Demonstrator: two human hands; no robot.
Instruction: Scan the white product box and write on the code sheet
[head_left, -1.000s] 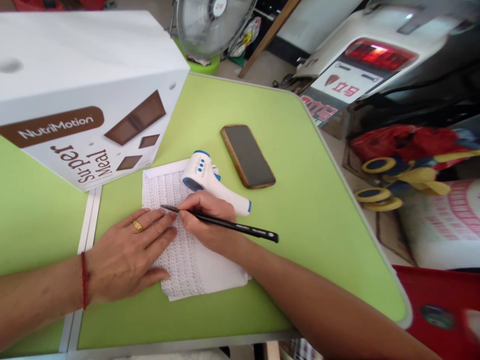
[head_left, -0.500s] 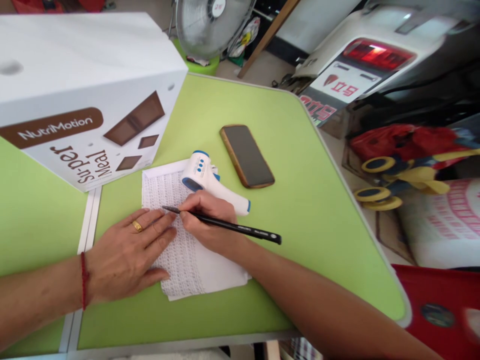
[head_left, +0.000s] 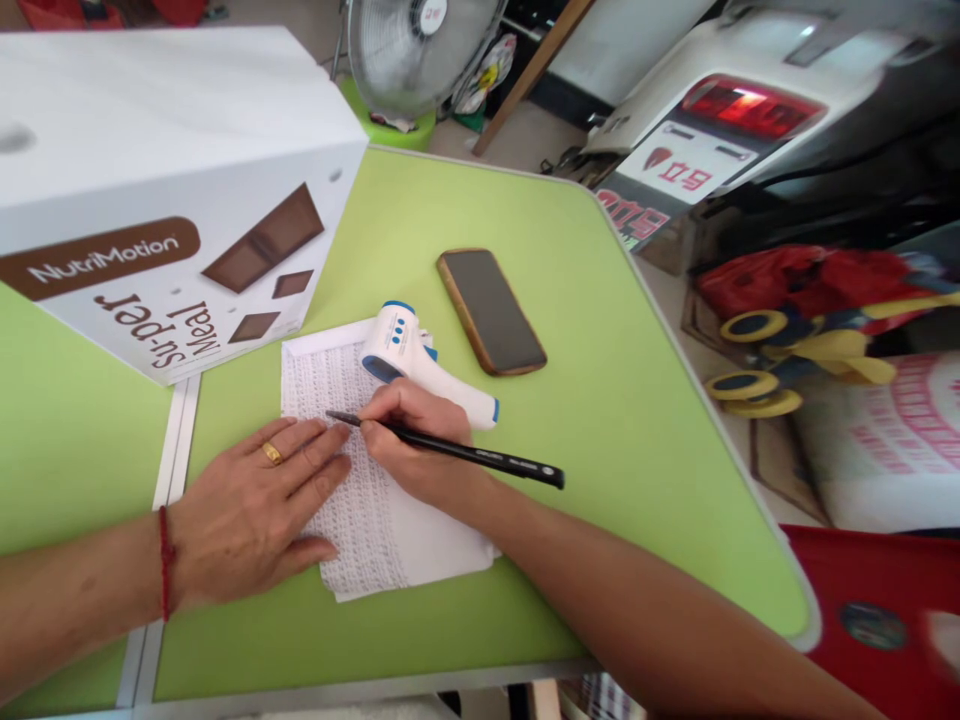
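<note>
1. Bright green surface [head_left: 600, 330], edged in pale trim, spreads through a cluttered room, with a white strip [head_left: 172, 465] crossing it at left.
2. Sheet of paper [head_left: 375, 530], dense with small written rows on its left part and bare on its near right part, lies on the surface between and beneath the person's two hands.
3. Black pen [head_left: 491, 459] slants over the page, tip toward the far left at the written rows, its other end reaching right, past the page.
4. Right hand [head_left: 431, 470] grips the pen near its tip between thumb and fingers.
5. Left hand [head_left: 259, 510], palm down with fingers extended and holding nothing, rests partly on the page; a gold ring [head_left: 271, 453] and a red bracelet [head_left: 164, 562] adorn it.
6. White-and-blue thermometer [head_left: 420, 365] lies across the page's far right portion, just beyond the right hand.
7. Dark-screened phone [head_left: 491, 310] in a brown case lies farther right.
8. White box [head_left: 172, 180], printed "NutriMotion," stands at far left.
9. Behind the surface are a fan [head_left: 405, 60] and, at far right, a white vehicle [head_left: 660, 85] with a red lamp [head_left: 754, 105].
10. Yellow-and-blue wheeled object [head_left: 832, 355] sits at right beside a sack [head_left: 907, 440] with pink print.
</note>
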